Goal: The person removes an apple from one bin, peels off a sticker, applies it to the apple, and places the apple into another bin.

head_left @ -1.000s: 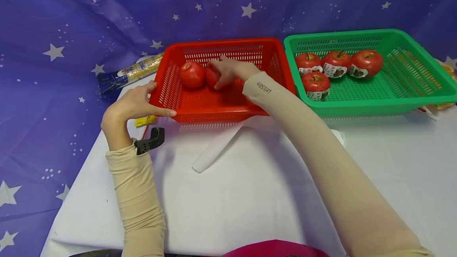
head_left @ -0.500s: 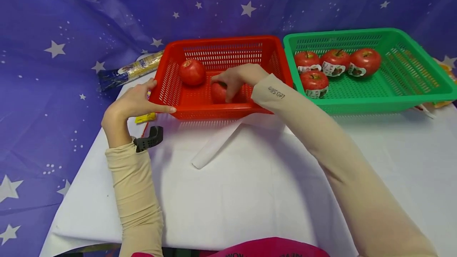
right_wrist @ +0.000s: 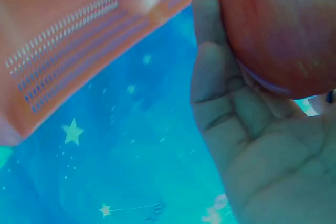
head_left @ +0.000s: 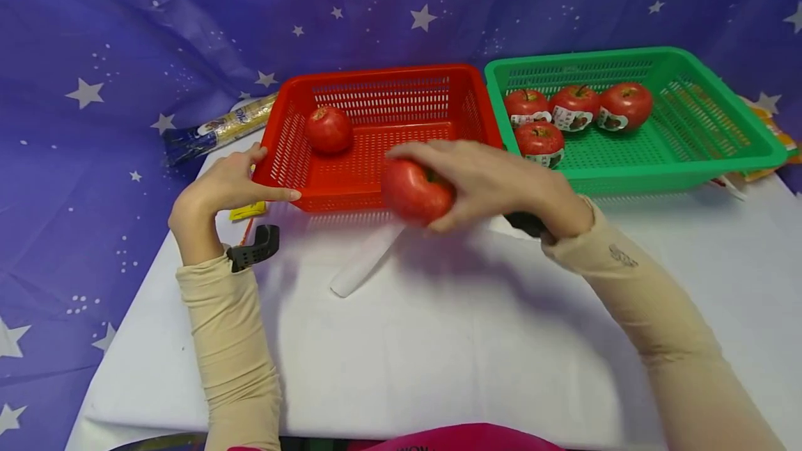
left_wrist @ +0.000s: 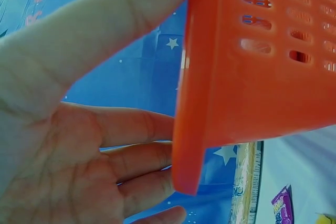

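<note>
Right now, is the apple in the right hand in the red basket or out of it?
Out. The right hand holds the apple in front of the red basket, over the white table; one other apple lies inside.

red apple (head_left: 415,192) | red basket (head_left: 376,74) | green basket (head_left: 720,159) | purple star-patterned cloth (head_left: 125,33)

The head camera looks down from above the near edge of the white cloth-covered table (head_left: 438,339), facing the far starry blue curtain (head_left: 125,33). The left wrist camera sits very close under the red plastic slotted basket (left_wrist: 252,77), at its left corner. The right wrist camera looks up past the palm. All three views share that basket (head_left: 376,124).
</note>
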Available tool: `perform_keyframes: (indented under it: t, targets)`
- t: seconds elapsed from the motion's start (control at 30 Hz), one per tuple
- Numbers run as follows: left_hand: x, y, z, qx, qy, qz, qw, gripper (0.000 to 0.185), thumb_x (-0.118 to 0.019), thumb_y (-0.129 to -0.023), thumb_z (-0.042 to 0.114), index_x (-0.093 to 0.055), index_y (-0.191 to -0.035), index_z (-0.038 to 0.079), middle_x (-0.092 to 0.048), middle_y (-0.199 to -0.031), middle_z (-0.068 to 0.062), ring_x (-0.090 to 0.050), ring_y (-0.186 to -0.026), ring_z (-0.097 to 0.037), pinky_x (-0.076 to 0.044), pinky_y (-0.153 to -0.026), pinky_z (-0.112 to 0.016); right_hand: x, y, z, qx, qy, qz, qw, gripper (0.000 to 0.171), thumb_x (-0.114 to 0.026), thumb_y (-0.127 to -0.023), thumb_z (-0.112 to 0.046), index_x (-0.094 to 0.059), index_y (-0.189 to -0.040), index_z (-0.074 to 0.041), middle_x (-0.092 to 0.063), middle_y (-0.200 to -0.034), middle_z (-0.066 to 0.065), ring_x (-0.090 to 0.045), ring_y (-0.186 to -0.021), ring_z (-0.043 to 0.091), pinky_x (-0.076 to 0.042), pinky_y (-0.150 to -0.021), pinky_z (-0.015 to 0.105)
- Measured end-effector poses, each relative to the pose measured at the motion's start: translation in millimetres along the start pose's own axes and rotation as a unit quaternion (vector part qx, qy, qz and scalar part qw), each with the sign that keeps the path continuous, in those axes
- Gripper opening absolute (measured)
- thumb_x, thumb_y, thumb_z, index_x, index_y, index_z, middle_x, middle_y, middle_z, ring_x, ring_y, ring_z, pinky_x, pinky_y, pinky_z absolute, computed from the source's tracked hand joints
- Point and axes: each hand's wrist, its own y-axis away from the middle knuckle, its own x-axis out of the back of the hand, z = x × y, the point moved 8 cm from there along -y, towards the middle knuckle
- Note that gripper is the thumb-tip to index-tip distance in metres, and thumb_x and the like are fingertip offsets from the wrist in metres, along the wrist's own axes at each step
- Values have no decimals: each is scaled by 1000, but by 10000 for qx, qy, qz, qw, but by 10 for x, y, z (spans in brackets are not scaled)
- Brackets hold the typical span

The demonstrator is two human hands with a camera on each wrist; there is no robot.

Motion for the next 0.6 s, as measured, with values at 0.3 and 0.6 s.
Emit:
perform_keyframes:
  t: [0.3,0.6]
  targets:
    - [44,-19,22,-79,-146,62,9998,106,-69,-80,56,-17,-151,-2,-39,-143,-28,-41,-121,-42,-40,-95,-61,-800,624,61,-320,446,-653,9964,90,-87,-60,-40,-46,-138,-23,-59,-108,0,-61,-88,14,-51,-79,34]
    - [62,77,208,-374,-330,531,9973,95,-72,-82,43,-26,-148,-6,-43,-141,-29,-44,-122,-44,-41,-97,-60,-976,658,211,-799,130,-1010,9916,103,-84,-66,-46,-28,-149,-19,-55,-128,6,-59,-110,22,-48,-94,42]
